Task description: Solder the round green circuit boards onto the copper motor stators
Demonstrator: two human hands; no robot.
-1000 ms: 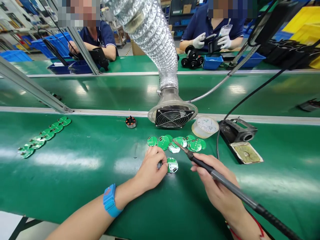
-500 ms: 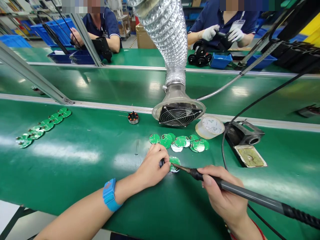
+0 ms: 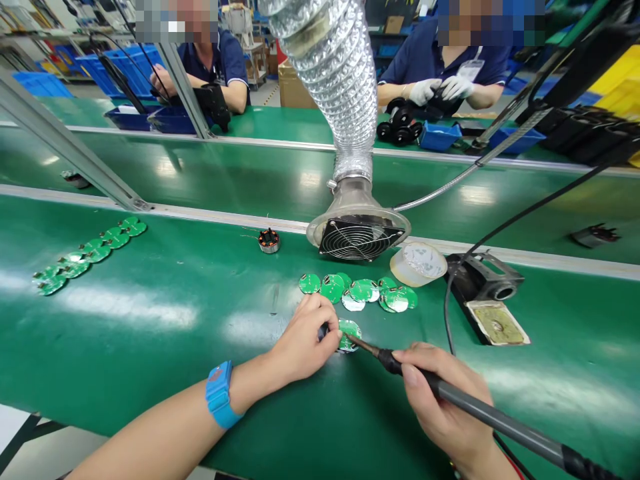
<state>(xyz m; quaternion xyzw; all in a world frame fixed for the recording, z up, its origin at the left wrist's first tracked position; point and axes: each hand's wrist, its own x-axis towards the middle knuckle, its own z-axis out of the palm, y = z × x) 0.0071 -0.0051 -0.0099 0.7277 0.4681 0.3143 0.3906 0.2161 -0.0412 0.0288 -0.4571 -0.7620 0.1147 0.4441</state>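
One soldering iron (image 3: 500, 421) is being grasped in the right hand (image 3: 450, 403), its long axis being slanted leftward and away toward one round green board (image 3: 351, 331) on the bench (image 3: 280, 427); whether the board is being touched by the tip cannot be told. The left hand (image 3: 305, 340) is lying nearer to it, one small dark part (image 3: 324, 330) apparently being pinched at the board's left edge. Just beyond, roughly nine overlapping boards (image 3: 331, 289) are being shown, then one stand (image 3: 477, 283), one tape roll (image 3: 419, 265), a left-hand row of boards (image 3: 97, 252) too overlapped for counting, one wound core (image 3: 269, 241) and one fan (image 3: 357, 240); farthest, two co-workers (image 3: 430, 57) are being seen.
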